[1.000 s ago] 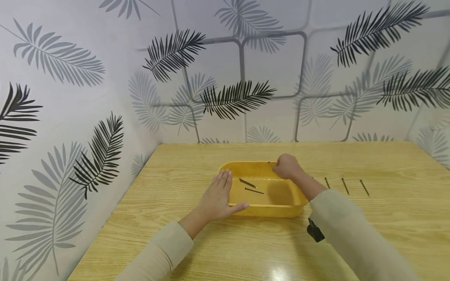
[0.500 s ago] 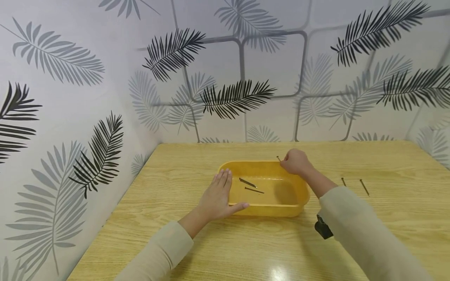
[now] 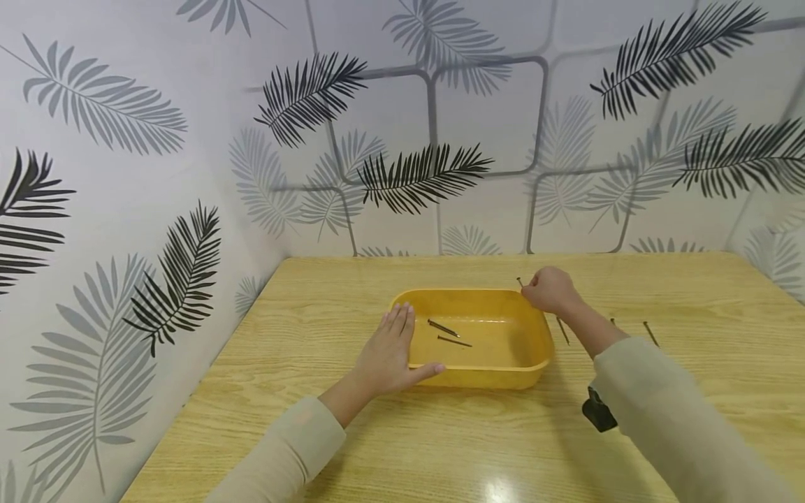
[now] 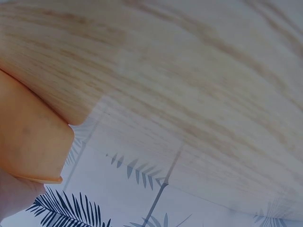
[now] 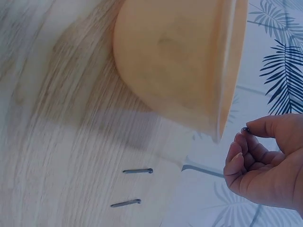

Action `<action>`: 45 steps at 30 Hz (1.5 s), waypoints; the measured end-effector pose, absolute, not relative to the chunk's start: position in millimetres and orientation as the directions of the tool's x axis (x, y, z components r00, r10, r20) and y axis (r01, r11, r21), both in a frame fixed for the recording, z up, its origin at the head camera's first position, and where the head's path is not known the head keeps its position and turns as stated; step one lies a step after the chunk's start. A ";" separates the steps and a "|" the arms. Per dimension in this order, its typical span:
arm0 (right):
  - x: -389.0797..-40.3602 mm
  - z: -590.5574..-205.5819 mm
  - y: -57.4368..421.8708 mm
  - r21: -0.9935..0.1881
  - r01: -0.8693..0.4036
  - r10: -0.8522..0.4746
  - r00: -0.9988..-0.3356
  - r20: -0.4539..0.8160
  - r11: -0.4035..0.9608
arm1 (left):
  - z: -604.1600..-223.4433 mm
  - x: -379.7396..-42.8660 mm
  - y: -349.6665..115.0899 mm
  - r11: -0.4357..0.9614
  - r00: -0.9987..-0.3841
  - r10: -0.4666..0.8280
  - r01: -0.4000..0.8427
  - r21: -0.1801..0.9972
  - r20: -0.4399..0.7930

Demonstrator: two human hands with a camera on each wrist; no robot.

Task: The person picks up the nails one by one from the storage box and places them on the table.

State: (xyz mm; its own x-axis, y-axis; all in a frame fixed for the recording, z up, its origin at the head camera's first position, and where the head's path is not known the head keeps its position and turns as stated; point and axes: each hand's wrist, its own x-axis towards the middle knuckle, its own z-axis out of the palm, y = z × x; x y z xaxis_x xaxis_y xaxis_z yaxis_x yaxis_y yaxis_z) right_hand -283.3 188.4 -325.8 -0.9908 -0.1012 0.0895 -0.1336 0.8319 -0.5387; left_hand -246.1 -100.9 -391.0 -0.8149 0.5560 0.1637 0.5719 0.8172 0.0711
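My left hand (image 3: 386, 356) rests at the left end of a yellow plastic tray (image 3: 484, 377), fingers extended over its rim and thumb along the near side. In the right wrist view, thumb and forefinger of my right hand (image 5: 270, 161) pinch a dark nail (image 5: 245, 129), seen almost end-on. The head view has this hand just above the tray's far right corner, with the nail's head sticking up past the fingers. Inside the tray, several dark nails (image 3: 454, 341) lie toward the left.
More nails lie on the wooden table (image 3: 440, 447) right of the tray, among them one nail (image 3: 562, 330) beside the tray and another nail (image 3: 650, 334) farther right. My right forearm partly covers this row. A patterned wall (image 3: 402, 230) stands behind the table.
My right hand has moved right with the nail, from over the tray's far side to its far right corner. The left hand and tray have stayed put.
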 end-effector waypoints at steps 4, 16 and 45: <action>-280.8 -329.4 197.8 -0.537 -0.110 -0.079 -0.994 0.081 0.836 | -390.7 -246.4 -100.7 0.817 -0.814 0.556 0.573 0.071 0.166; -272.2 -339.6 223.9 -0.572 -0.064 -0.032 -0.997 0.066 0.818 | -392.1 -246.4 -100.0 0.820 -0.817 0.551 0.568 0.070 0.169; -244.1 -371.8 248.0 -0.569 -0.054 -0.048 -0.999 0.025 0.821 | -390.8 -245.1 -100.8 0.815 -0.812 0.557 0.575 0.070 0.178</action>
State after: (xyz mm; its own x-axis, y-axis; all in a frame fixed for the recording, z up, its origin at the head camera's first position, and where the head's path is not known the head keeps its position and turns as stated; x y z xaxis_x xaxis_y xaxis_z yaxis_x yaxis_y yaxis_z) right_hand -244.1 248.0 -371.8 -0.9985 -0.0477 0.0252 -0.0536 0.8207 -0.5689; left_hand -245.1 -100.8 -390.8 -0.8116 0.5566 0.1776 0.5746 0.8154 0.0703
